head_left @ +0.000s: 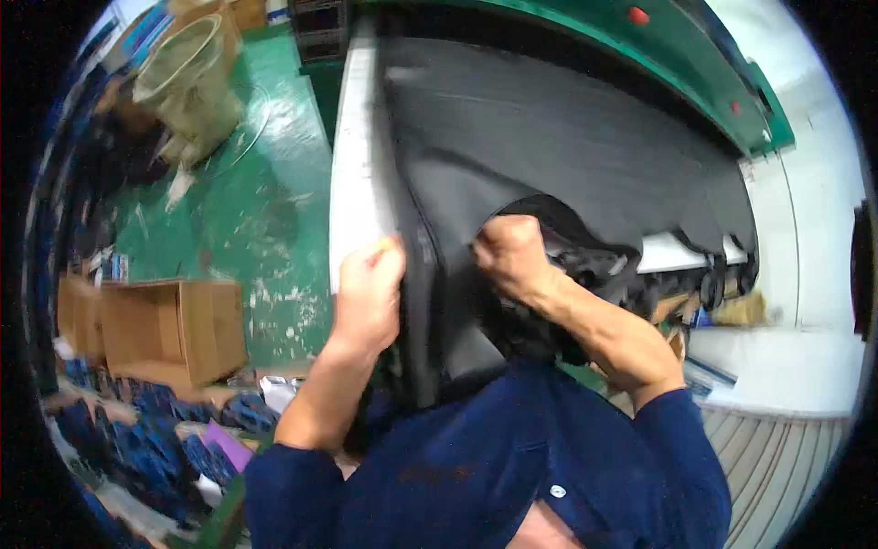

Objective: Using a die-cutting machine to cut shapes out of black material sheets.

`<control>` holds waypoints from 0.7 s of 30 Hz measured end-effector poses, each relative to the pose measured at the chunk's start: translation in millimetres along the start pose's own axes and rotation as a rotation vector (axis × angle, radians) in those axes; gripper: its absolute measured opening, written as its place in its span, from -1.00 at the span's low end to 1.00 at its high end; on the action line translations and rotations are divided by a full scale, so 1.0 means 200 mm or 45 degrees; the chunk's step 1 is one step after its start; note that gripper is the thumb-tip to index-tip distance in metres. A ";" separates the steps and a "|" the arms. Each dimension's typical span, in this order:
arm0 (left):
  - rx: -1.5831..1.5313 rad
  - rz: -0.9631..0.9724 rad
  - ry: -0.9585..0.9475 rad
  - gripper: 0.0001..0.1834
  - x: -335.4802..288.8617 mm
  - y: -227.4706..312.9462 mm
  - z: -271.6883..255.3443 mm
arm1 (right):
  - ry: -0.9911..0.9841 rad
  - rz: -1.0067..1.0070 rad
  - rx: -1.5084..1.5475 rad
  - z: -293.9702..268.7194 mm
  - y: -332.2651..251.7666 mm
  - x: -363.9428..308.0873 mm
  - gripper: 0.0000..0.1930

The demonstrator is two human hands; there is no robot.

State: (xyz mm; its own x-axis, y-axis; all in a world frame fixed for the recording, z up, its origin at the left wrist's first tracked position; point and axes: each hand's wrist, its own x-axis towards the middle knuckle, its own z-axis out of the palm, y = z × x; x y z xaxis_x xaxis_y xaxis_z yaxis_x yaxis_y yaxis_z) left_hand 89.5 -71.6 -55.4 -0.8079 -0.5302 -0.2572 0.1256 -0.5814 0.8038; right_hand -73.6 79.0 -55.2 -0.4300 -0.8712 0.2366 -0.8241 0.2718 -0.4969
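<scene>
A large sheet of smooth black leather-like material covers the worktable in front of me. Its left part is folded into a long dark edge band that runs down toward my body. My left hand is closed at this band's left side, gripping it; the hand is blurred. My right hand makes a fist on the black material, beside a curved raised edge, and appears to pinch it. What lies under the right fingers is hidden. Bunched black pieces hang over the table's near side, right of my right wrist.
A white strip of tabletop shows along the left. A green metal beam with red knobs crosses the far side. On the green floor stand an open cardboard box and a bin with a pale liner. Blue items lie lower left.
</scene>
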 end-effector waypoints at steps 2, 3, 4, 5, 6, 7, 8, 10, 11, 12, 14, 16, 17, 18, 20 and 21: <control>0.290 0.027 -0.094 -0.76 -0.08 0.06 -0.09 | 0.228 -0.116 0.044 -0.02 -0.14 -0.01 -0.86; 0.305 0.001 -0.126 -0.76 -0.13 0.07 -0.07 | 0.255 -0.118 0.053 -0.04 -0.20 -0.03 -0.86; 0.172 -0.076 -0.075 -0.77 -0.15 0.08 -0.04 | 0.300 -0.114 0.111 -0.03 -0.20 -0.05 -0.85; 0.039 -0.157 -0.020 -0.76 -0.14 0.09 -0.03 | 0.267 -0.071 0.095 0.00 -0.18 -0.05 -0.86; 0.048 -0.173 -0.039 -0.76 -0.09 0.08 -0.05 | 0.227 -0.026 0.078 0.02 -0.16 -0.06 -0.85; 0.002 -0.225 -0.070 -0.77 -0.03 0.06 -0.11 | 0.274 -0.072 0.127 0.04 -0.14 -0.04 -0.86; -0.047 -0.277 -0.099 -0.77 0.00 0.06 -0.14 | 0.277 -0.103 0.116 0.04 -0.15 -0.02 -0.85; -0.074 -0.259 -0.026 -0.78 0.01 0.09 -0.06 | 0.217 -0.138 0.057 0.05 -0.14 0.00 -0.84; -0.077 -0.259 -0.021 -0.78 0.03 0.09 -0.03 | 0.217 -0.122 0.055 0.05 -0.14 0.00 -0.84; -0.079 -0.249 -0.011 -0.78 0.03 0.10 -0.03 | 0.192 -0.126 0.026 0.05 -0.14 -0.01 -0.85; -0.016 -0.279 -0.056 -0.77 0.05 0.08 -0.08 | 0.172 -0.129 -0.008 0.06 -0.14 -0.01 -0.85; 0.250 -0.246 -0.224 -0.73 0.06 0.08 -0.08 | 0.192 -0.091 -0.027 0.06 -0.14 -0.01 -0.87; 0.253 -0.243 -0.235 -0.73 0.05 0.08 -0.08 | 0.169 -0.076 -0.068 0.06 -0.14 -0.02 -0.89; 0.167 -0.202 -0.234 -0.74 0.05 0.08 -0.08 | 0.186 -0.075 -0.077 0.05 -0.14 -0.03 -0.89; 0.088 -0.154 -0.257 -0.75 0.04 0.08 -0.08 | 0.189 0.024 -0.274 0.01 -0.12 -0.04 -0.90; 0.106 -0.097 -0.240 -0.75 0.04 0.09 -0.09 | 0.206 0.114 -0.363 0.02 -0.07 -0.07 -0.92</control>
State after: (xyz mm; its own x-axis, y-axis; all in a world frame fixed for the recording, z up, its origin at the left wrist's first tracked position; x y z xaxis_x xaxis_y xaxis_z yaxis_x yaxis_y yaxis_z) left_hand 95.2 -96.8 -52.3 -0.9076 -0.3574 -0.2203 0.0184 -0.5580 0.8296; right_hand -54.9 86.8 -54.4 -0.5396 -0.7687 0.3434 -0.8404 0.4677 -0.2737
